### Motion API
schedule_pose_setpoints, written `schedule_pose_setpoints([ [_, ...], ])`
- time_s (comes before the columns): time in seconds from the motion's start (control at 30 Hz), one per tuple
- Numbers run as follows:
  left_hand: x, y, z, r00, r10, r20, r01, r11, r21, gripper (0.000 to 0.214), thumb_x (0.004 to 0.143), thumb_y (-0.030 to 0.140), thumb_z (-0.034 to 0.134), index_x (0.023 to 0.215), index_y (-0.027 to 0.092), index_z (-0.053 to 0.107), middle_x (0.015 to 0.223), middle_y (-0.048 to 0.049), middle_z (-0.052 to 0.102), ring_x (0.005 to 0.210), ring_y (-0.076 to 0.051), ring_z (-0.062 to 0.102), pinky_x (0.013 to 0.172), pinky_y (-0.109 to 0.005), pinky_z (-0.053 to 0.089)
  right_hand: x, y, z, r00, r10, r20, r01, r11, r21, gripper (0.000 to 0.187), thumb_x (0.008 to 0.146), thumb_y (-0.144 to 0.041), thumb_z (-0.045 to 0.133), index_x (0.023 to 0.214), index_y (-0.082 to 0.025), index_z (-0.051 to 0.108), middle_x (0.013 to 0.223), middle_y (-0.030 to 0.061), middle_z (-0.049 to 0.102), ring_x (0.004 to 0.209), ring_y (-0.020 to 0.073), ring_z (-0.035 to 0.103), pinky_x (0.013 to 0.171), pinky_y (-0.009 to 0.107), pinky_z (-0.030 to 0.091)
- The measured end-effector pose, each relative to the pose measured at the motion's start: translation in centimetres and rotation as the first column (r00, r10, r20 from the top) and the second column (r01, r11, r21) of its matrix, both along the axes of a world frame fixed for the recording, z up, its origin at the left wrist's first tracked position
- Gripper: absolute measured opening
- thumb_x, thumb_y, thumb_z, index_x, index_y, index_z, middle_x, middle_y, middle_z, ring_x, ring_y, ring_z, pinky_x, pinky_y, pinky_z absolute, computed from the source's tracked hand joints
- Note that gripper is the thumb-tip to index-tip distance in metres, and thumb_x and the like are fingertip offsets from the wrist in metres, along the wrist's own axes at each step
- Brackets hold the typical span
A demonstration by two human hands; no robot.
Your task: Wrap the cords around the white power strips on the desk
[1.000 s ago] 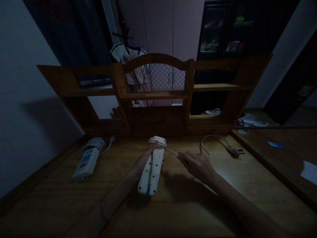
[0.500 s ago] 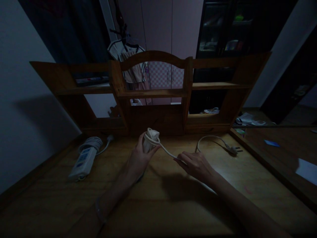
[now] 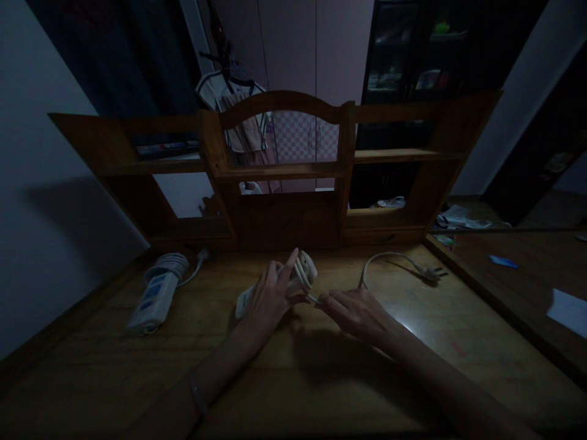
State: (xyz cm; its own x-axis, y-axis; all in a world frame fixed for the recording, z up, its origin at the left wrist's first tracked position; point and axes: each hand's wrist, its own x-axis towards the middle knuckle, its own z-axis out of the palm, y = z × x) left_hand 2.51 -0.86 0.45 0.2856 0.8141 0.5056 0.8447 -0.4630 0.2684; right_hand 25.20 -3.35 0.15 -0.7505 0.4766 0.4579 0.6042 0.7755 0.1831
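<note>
The left hand (image 3: 268, 299) grasps the white power strip (image 3: 307, 269) at frame centre, fingers clenched around its body, index finger extended. Over the last second the strip has been turned from lengthwise, through upright, to crosswise above the desk (image 3: 321, 385). The right hand (image 3: 355, 311) has moved closer to the strip, and its fingers pinch the cord (image 3: 389, 253) just beside it. Judgement: another turn of cord is laid on and less slack remains. The plug (image 3: 431, 276) lies at centre right. A second strip (image 3: 153, 299) rests at left.
</note>
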Motion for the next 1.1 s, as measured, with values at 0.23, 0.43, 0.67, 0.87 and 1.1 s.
schedule_pose_setpoints([
  [0.23,0.6,-0.4,0.4,0.990,-0.033,-0.139,0.030,0.999,-0.023,0.084,0.081,0.031,0.064,0.148,0.032,0.014,0.100,-0.0049,0.050,0.091,-0.022,0.052,0.082,-0.036,0.045,-0.1,-0.5,0.8,0.997,0.047,-0.067,-0.043,0.997,0.058,0.010,0.097,-0.022,0.046,0.093,-0.018,0.055,0.072,0.0006,0.060,0.059,0.0112,0.053,0.053,0.027,0.030],
  [0.43,0.8,-0.6,0.1,0.954,-0.153,-0.258,0.143,0.988,-0.057,0.089,0.079,0.028,0.066,0.149,0.033,0.011,0.101,-0.0047,0.051,0.092,-0.022,0.052,0.081,-0.034,0.045,1.5,0.6,1.3,0.979,0.054,-0.198,-0.039,0.996,0.079,0.023,0.092,-0.037,0.055,0.078,-0.019,0.055,0.065,-0.0016,0.055,0.054,0.0097,0.050,0.051,0.026,0.028],
  [0.67,0.7,-0.7,0.3,0.846,-0.316,-0.431,0.324,0.944,-0.056,0.080,0.085,0.039,0.059,0.149,0.028,0.013,0.097,-0.0068,0.055,0.087,-0.022,0.054,0.073,-0.032,0.046,2.7,1.3,1.9,0.883,0.002,-0.469,-0.119,0.968,-0.220,0.033,0.082,-0.049,0.064,0.074,-0.018,0.058,0.066,-0.0011,0.059,0.055,0.0086,0.050,0.051,0.021,0.033],
  [0.87,0.7,-1.3,0.9,0.771,-0.304,-0.560,0.396,0.917,0.047,0.062,0.092,0.022,0.047,0.147,0.032,0.021,0.101,-0.0085,0.060,0.089,-0.022,0.059,0.078,-0.036,0.050,2.6,1.1,3.0,0.791,-0.118,-0.601,-0.215,0.865,-0.454,0.032,0.074,-0.046,0.073,0.074,-0.016,0.062,0.066,-0.0012,0.059,0.059,0.0097,0.052,0.053,0.020,0.037],
  [1.1,-0.1,-2.4,-0.6,0.699,-0.557,-0.449,0.664,0.738,0.120,0.045,0.094,0.019,0.033,0.137,0.014,0.041,0.126,-0.0175,0.057,0.118,-0.028,0.054,0.097,-0.044,0.047,2.4,1.2,3.3,0.697,-0.197,-0.690,-0.405,0.686,-0.605,0.029,0.078,-0.043,0.069,0.072,-0.015,0.065,0.067,0.0009,0.060,0.062,0.0121,0.056,0.054,0.022,0.042],
])
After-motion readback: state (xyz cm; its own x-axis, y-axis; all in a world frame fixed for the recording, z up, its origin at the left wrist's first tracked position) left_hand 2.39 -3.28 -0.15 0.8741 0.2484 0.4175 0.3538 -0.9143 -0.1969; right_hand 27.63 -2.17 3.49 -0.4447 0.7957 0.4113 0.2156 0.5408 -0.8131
